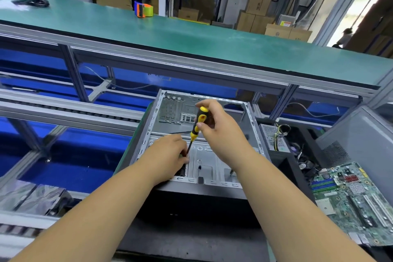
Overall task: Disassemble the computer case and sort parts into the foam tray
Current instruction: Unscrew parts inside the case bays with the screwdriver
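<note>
The open grey sheet-metal computer case [212, 125] lay on its side in front of the person, its upper face bare, so that both hands could reach straight down into it. Its folded metal rims framed the opening on all four sides; the far rim sat close under the aluminium rail of the long green-topped conveyor bench [191, 34], which left little room beyond the case. To the left ran blue-backed rails and rollers, lower than the case.

On the right, just beside the case wall, stood a perforated silver power supply unit with yellow and black wires [274, 136], and nearer the person lay a green motherboard circuit board [348, 195] – both well within a swing of the right forearm. A grey case side panel [361, 134] leaned behind them. Far off on the bench top sat an orange and blue tape dispenser [143, 9].

The right hand [217, 125] was raised over the case, fingers curled round the handle of a yellow and black screwdriver [196, 127], which stood nearly upright, tip down. The left hand [168, 155] rested low inside the case by the shaft (its fingertips were hidden, so whether it pinched anything could not be told).
</note>
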### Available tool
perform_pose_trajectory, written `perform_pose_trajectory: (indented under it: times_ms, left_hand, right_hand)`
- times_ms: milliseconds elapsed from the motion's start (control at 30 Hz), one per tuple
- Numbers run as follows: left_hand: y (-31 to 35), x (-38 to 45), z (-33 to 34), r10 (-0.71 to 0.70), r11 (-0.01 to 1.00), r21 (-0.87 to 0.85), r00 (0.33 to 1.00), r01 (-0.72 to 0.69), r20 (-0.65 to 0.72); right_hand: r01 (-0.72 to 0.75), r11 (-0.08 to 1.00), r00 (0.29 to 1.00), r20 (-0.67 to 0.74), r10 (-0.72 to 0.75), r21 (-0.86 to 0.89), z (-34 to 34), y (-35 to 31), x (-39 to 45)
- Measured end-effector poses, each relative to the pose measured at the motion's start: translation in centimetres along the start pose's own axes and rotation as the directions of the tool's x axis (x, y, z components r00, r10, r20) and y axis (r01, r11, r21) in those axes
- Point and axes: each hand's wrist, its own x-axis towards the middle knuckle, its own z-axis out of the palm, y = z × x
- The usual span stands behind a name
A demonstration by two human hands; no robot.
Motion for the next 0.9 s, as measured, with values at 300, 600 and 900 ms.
perform_pose_trajectory:
  times_ms: [300, 600, 900]
  left_hand:
    - [0.7, -1.5, -0.5, -0.143, 0.973, -0.18, 0.99, 0.141, 0.003]
    - [0.8, -1.6, -0.6, -0.189, 0.957, -0.225, 0.982, 0.18, -0.016]
    - [0.7, -1.6, -0.5, -0.204, 0.953, -0.231, 0.979, 0.196, -0.013]
  right_hand:
    - [0.125, 0.986, 0.988, -0.075, -0.133, -0.111, -0.3, -0.1, 1.4]
    - [0.16, 0.979, 0.984, 0.1, -0.147, -0.127, -1.0, -0.5, 1.6]
    - [0.209, 0.962, 0.978, 0.023, -0.208, -0.174, -0.4, -0.8, 2.3]
